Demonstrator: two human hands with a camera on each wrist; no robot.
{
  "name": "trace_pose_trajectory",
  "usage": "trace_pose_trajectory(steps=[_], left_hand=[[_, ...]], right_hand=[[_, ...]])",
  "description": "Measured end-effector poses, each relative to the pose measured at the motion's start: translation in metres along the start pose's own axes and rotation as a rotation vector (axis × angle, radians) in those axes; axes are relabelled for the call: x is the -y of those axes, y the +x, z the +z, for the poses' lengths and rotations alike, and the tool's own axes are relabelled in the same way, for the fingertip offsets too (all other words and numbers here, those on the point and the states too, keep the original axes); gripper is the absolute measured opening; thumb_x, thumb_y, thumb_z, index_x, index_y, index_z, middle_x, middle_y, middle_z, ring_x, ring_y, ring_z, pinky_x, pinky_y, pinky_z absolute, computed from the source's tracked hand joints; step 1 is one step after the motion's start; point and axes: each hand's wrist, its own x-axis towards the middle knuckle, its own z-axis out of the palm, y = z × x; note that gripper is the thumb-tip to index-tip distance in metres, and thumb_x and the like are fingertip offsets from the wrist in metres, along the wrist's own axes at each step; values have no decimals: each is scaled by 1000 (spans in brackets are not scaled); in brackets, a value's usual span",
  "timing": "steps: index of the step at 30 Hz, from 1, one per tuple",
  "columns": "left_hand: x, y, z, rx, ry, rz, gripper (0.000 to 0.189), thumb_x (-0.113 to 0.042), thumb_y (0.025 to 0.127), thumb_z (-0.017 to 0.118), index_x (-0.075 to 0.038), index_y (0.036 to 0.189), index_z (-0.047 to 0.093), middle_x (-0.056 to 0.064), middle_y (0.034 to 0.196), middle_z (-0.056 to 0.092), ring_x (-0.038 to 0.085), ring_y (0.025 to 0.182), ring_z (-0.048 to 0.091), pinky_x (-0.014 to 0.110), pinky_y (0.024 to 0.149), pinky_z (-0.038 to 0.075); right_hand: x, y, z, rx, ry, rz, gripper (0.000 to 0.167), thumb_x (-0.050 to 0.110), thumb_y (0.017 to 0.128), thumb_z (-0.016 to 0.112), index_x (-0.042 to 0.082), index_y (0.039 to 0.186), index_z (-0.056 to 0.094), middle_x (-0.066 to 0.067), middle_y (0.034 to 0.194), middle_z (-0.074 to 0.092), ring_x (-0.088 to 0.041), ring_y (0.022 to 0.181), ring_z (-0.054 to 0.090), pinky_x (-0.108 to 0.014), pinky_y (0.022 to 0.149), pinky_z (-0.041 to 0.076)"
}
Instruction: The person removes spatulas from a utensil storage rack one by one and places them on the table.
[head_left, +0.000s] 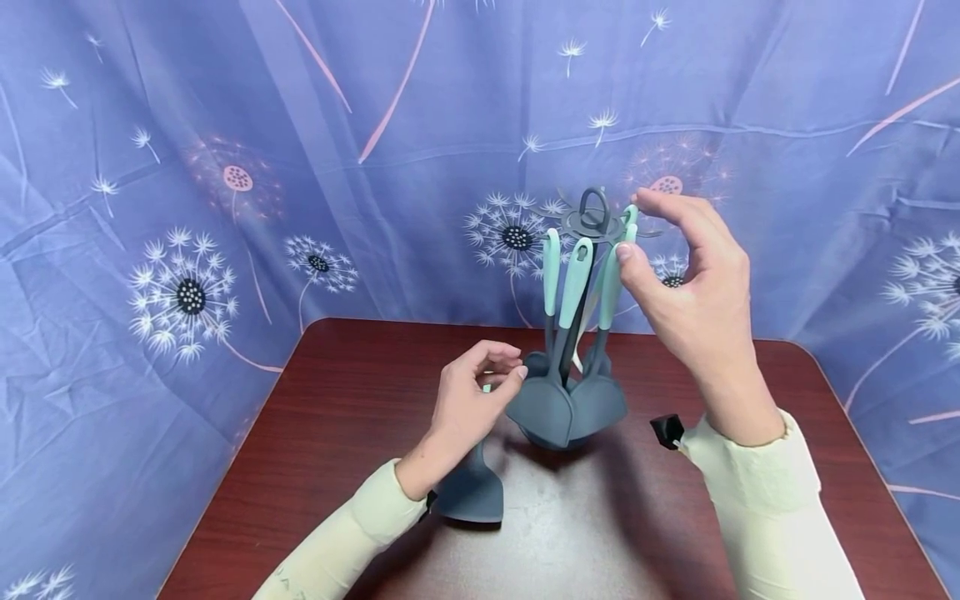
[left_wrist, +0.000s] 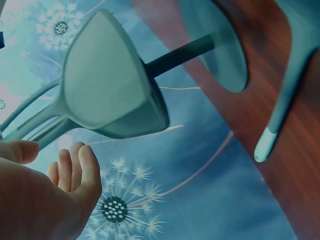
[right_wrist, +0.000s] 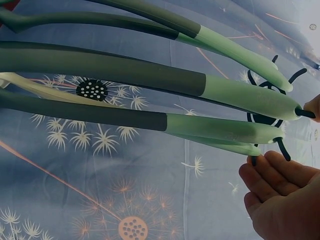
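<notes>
One dark grey utensil stand (head_left: 582, 223), ring-topped, upright toward the back of the table. Lettering: marks on the cream left sleeve (head_left: 322, 542), too faint to read. Surface: dark red wood-grain table (head_left: 360, 383), rounded back corners, pale glare at the near middle. Room: blue-violet cloth (head_left: 450, 108) behind and at both sides, printed with white and pink dandelions. Hanging utensils (head_left: 551, 271): mint-green handles up, dark grey heads down, set round the stand, long axes near vertical; one cream strip (right_wrist: 50, 92) among them. Front utensil (head_left: 574, 275): broad head down, handle top tipped slightly right. Right-hand utensil (head_left: 611, 287): handle top leaning right, between thumb and forefinger of the right hand (head_left: 705, 292). Those two fingers: spread wide; whether they touch the handle cannot be told. Left hand (head_left: 472, 392): fingers loosely bent, gap to the thumb, unladen, near the hanging heads. Loose turner (head_left: 471, 493): lying on the table, partly hidden by the left hand in the head view; blade toward the person, handle pointing to the back, long axis front to back.
</notes>
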Motion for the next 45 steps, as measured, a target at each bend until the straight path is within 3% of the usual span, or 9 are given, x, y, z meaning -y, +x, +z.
trace_pose_trajectory(steps=[5, 12, 20, 27, 45], left_hand=[[-7, 0, 3, 1, -12, 22, 22, -12, 96, 79, -18, 117, 76, 14, 108, 78, 15, 99, 75, 33, 87, 63], [-14, 2, 6, 17, -38, 44, 28, -11, 98, 77, -20, 124, 74, 11, 113, 78, 12, 105, 75, 35, 92, 62], [-19, 8, 14, 6, -62, 77, 28, -10, 96, 79, -8, 124, 75, 7, 114, 78, 15, 104, 76, 35, 91, 63], [-24, 11, 20, 0, -66, 119, 29, -10, 95, 80, -5, 123, 75, 10, 115, 78, 18, 105, 75, 36, 90, 63], [-32, 13, 31, 1, -88, 131, 25, -12, 96, 80, -13, 121, 76, 3, 112, 79, 16, 102, 76, 35, 91, 63]], right_hand=[[1, 0, 0, -1, 4, 6, 44, 6, 88, 73, 2, 132, 73, -18, 126, 71, -14, 123, 61, -27, 112, 43], [2, 0, 0, -1, 10, 7, 44, 5, 88, 73, 1, 132, 73, -18, 126, 70, -15, 122, 61, -26, 111, 43], [10, -1, 0, -1, 35, 5, 44, 5, 88, 72, 0, 132, 73, -20, 125, 70, -16, 121, 61, -28, 112, 43], [7, -2, 0, -3, 31, -1, 44, 5, 88, 73, 0, 132, 73, -19, 126, 70, -15, 121, 61, -28, 112, 43], [3, -1, 0, 3, 8, -27, 44, 7, 89, 73, 0, 132, 73, -20, 126, 71, -15, 122, 62, -28, 113, 44]])
